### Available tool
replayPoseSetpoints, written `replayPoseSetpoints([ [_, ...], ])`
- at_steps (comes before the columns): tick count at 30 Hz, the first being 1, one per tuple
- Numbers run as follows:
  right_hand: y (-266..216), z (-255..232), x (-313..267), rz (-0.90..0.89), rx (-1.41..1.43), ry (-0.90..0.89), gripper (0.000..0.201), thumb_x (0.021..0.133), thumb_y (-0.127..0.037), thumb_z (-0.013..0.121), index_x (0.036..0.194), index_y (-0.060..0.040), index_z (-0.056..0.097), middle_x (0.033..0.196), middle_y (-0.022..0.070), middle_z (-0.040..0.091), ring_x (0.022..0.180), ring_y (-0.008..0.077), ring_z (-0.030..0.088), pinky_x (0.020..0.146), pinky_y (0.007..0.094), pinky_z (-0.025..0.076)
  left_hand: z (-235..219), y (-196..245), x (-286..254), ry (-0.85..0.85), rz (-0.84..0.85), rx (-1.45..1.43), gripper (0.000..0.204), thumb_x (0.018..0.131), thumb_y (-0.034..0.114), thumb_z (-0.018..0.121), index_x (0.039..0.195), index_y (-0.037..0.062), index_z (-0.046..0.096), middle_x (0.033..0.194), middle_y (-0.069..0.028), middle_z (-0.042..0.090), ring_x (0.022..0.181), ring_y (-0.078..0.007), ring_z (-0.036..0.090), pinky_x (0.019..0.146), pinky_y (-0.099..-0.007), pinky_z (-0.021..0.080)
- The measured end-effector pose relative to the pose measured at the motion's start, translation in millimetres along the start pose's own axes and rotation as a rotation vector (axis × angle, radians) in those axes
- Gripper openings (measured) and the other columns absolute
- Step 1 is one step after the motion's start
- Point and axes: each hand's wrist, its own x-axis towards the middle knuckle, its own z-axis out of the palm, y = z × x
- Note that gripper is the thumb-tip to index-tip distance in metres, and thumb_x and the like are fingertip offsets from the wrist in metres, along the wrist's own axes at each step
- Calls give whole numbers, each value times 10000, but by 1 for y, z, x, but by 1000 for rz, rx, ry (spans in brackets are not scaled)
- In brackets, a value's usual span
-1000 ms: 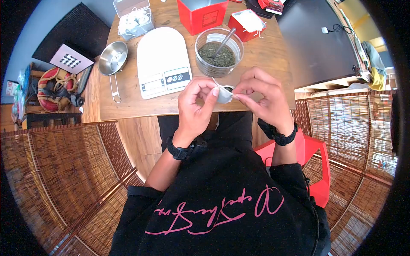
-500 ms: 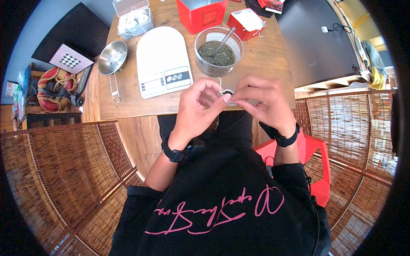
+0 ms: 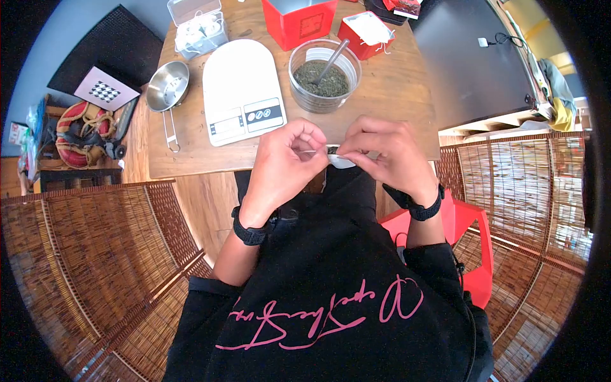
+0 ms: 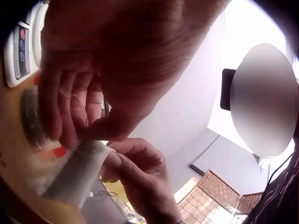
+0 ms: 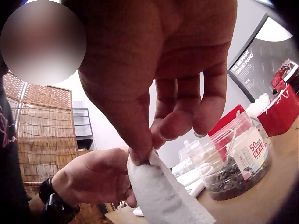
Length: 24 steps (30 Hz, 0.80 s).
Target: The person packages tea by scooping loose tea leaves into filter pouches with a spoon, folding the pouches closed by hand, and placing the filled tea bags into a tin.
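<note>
A small white bag [image 3: 342, 162] with dark leaf bits at its mouth hangs between the two hands at the table's front edge. The left hand [image 3: 283, 162] pinches its left side, with thin string across its fingers in the left wrist view. The right hand [image 3: 393, 156] pinches the opposite rim between thumb and fingers. In the right wrist view the bag [image 5: 161, 193] hangs down from the fingertips. Beyond the hands stands a clear tub [image 3: 323, 102] of dark green leaves, a spoon [image 3: 331, 63] leaning in it.
A white scale [image 3: 240, 79] lies left of the tub, a metal pan [image 3: 168, 89] further left. A clear box [image 3: 202, 39] of white items, a large red box [image 3: 299, 25] and a small red box [image 3: 367, 37] stand at the back. Woven screens flank the person.
The left hand has moved slightly left and down, its fingers now more bent in. The bag has shifted and now hangs beneath the right fingertips. A string seen upright above the bag is no longer so.
</note>
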Motion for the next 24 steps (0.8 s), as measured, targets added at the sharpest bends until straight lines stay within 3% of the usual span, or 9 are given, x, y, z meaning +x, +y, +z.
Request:
replayPoseSetpoints([
  [7,-3,0,0,-28,1,-1,117,782,-33,789,893,-55,763,847,61,686,740,237,687,621,334,530,-3,3,-2,-63,10,85,70,898,20,726,947,-6,684,771,-9,699,685,-42,643,598,-192,493],
  [10,-2,-1,1,-36,-10,-7,119,779,-40,793,893,-58,763,848,60,685,739,237,686,616,335,527,-5,8,-2,-112,-69,102,59,910,21,718,933,-19,681,742,-27,701,648,-60,652,588,-199,504],
  [12,-2,-1,0,-37,-18,-11,121,778,-42,794,894,-60,763,848,60,685,738,237,685,615,336,526,-4,13,-3,-79,-170,-49,89,872,51,735,864,-26,691,707,-68,710,615,-73,634,584,-235,502],
  [14,-2,-2,0,-5,-11,-30,103,804,-112,771,897,-88,737,880,51,673,780,279,681,643,391,525,-3,7,-4,-46,-136,-61,80,866,43,733,855,-24,691,706,-64,710,618,-70,635,587,-232,501],
  [24,0,3,1,12,-76,-62,92,837,-152,740,901,-92,708,884,49,664,794,274,676,650,404,519,-7,11,-3,64,-41,42,75,795,5,734,845,-23,686,657,-44,682,600,-51,609,580,-224,490],
])
